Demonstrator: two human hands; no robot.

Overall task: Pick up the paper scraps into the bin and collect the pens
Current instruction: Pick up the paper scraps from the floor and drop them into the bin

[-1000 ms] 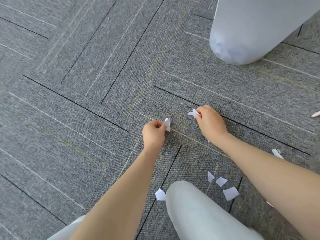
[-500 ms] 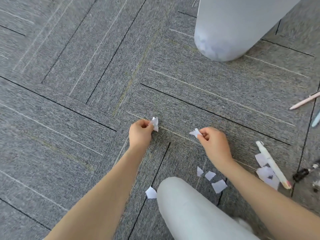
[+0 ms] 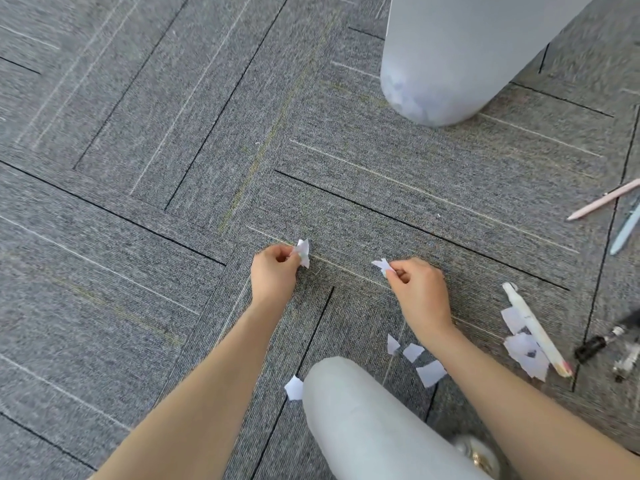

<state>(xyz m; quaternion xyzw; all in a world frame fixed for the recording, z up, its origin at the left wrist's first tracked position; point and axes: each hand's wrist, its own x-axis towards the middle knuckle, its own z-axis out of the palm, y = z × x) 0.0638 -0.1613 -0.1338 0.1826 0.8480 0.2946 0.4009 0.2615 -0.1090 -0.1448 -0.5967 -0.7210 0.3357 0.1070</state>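
My left hand (image 3: 273, 273) pinches a white paper scrap (image 3: 303, 251) just above the grey carpet. My right hand (image 3: 417, 289) pinches another small scrap (image 3: 381, 265) to its right. Loose scraps lie near my knee: one at the left (image 3: 293, 388), three under my right wrist (image 3: 414, 351), and a pile (image 3: 526, 348) at the right beside a white pen (image 3: 533, 329). A pink pen (image 3: 604, 199) and a pale blue pen (image 3: 627, 227) lie at the right edge. The translucent white bin (image 3: 460, 57) stands at the top right, with paper showing through its wall.
My knee in light trousers (image 3: 367, 420) fills the bottom centre. A black and silver object (image 3: 609, 337) lies at the right edge. Grey carpet tiles (image 3: 138, 168) stretch to the left and top.
The view shifted, bringing pens and more scraps into sight at the right. My right hand drew back toward me with its scrap. My left hand keeps its scrap.
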